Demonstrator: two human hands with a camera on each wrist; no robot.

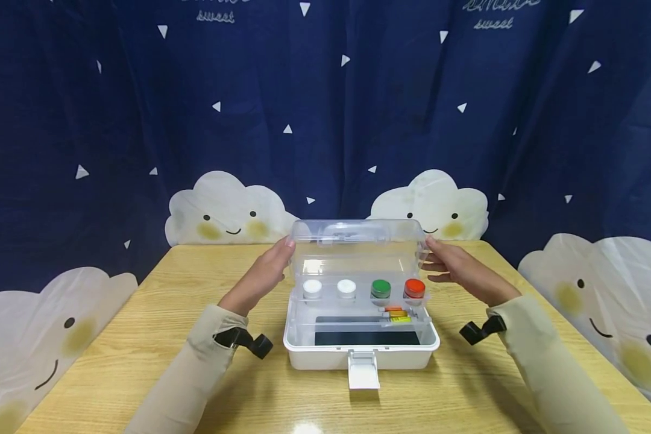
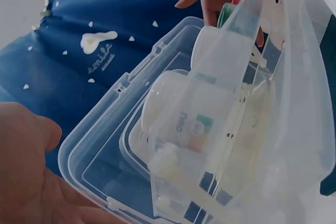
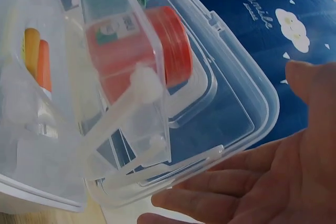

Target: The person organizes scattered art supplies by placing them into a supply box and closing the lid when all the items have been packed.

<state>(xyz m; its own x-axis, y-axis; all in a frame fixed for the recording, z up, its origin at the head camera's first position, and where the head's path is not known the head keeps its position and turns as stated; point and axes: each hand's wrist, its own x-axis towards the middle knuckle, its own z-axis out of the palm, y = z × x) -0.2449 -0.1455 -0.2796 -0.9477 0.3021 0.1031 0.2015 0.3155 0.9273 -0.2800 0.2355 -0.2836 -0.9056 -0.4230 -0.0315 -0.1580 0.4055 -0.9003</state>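
A white box [image 1: 360, 360] with a clear raised lid [image 1: 358, 228] stands on the table. My left hand [image 1: 266, 271] is at the lid's left side; in the left wrist view its thumb is apart from the rim and its fingers pass behind it. At the right side, my right hand [image 1: 458, 268] has extended fingers right at the lid's edge and its thumb held away. Jars with two white lids [image 1: 329, 288], a green lid [image 1: 381, 288] and a red lid [image 1: 415, 288] stand in the raised clear upper tray [image 1: 331, 306]. Orange and yellow tubes [image 1: 397, 314] lie in a lower tray.
The box's front latch [image 1: 363, 371] hangs down over the wooden table [image 1: 195, 337]. A dark flat thing [image 1: 366, 337] lies in the bottom of the box. Behind the table hangs a dark blue curtain [image 1: 325, 90] printed with white clouds.
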